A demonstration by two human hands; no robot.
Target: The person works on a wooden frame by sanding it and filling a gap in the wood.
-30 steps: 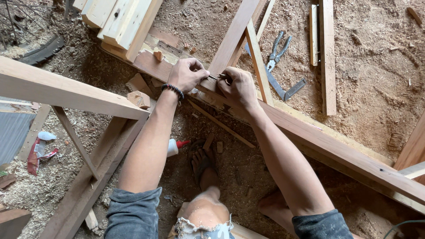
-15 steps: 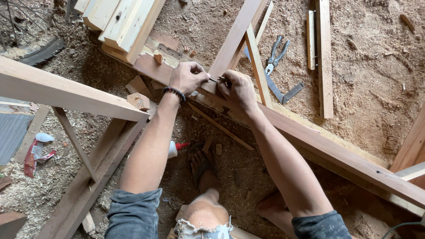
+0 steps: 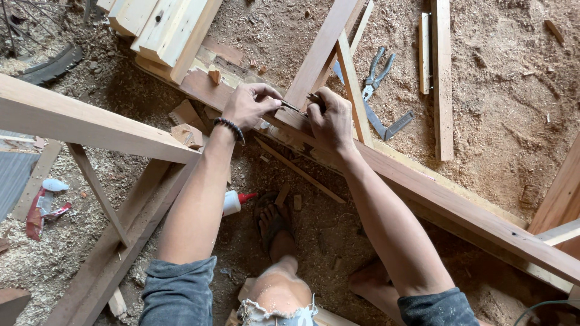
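Hands meet on a long wooden beam (image 3: 423, 187) that runs from the top left down to the bottom right over a floor thick with sawdust (image 3: 507, 78). The left hand (image 3: 246, 104) is curled, with its fingertips pressing down on the beam. The right hand (image 3: 329, 118) is closed in a pinch around a thin dark tool (image 3: 297, 106), maybe a pencil or a small blade; it is too small to tell which. The tool lies almost flat on the wood. Its long side runs left to right, and its tip points left toward the left hand. That could go badly: the tip sits close to the left fingers, so a slip could poke them. The beam might also shift if the left hand lets up, and then the mark would go crooked. Another plank (image 3: 320, 48) leans up from the same spot. Pliers (image 3: 376, 73) and a metal square (image 3: 386, 124) lie near on the floor. A white glue bottle (image 3: 234, 203) with a red cap lies by a sandalled foot (image 3: 275, 226).
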